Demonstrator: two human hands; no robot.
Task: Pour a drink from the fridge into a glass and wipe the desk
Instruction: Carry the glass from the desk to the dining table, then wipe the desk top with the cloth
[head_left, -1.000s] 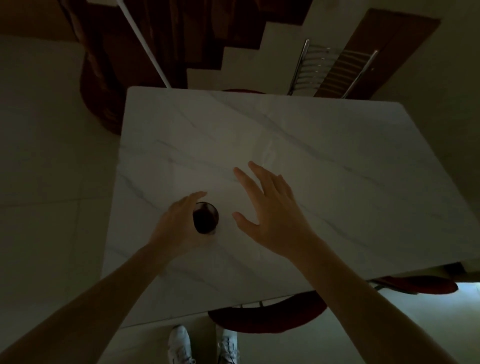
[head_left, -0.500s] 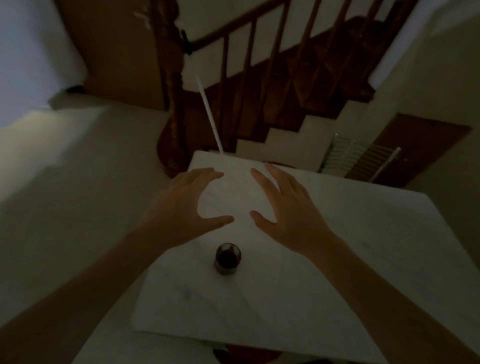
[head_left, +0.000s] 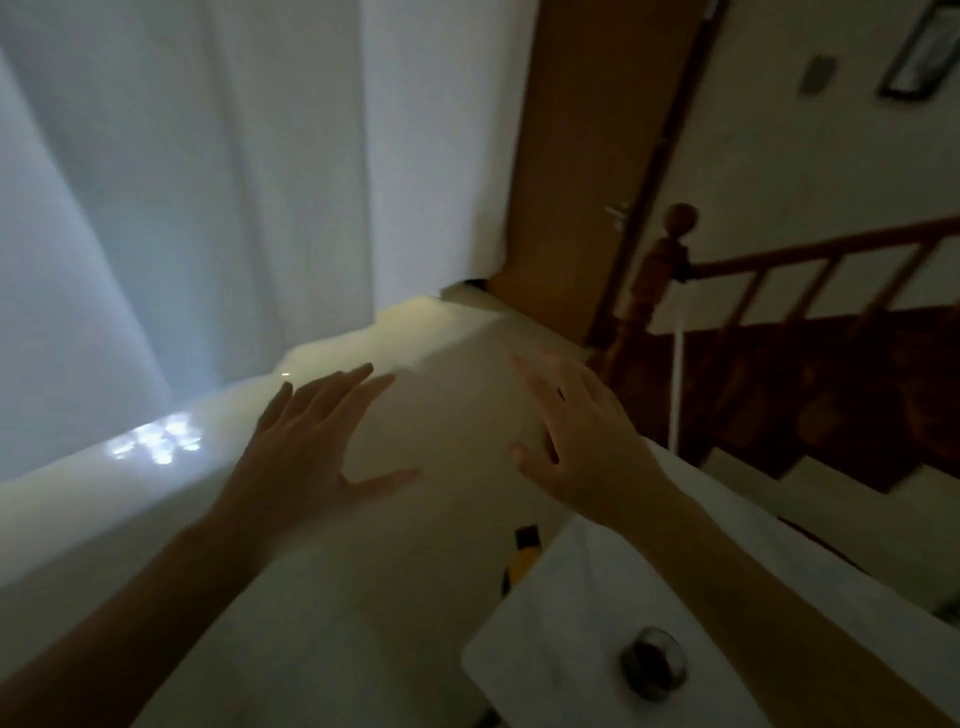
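While my left hand (head_left: 306, 447) and right hand (head_left: 582, 441) hang spread and empty, the glass (head_left: 655, 661) of dark drink stands on the counter (head_left: 561, 649); pouring looks finished, so next I need a cloth, none visible.

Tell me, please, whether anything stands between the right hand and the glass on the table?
Nothing visible does. The glass stands alone on the white table, below the right forearm. The right hand is open and empty, raised beyond it; the left hand is off to the side over the floor.
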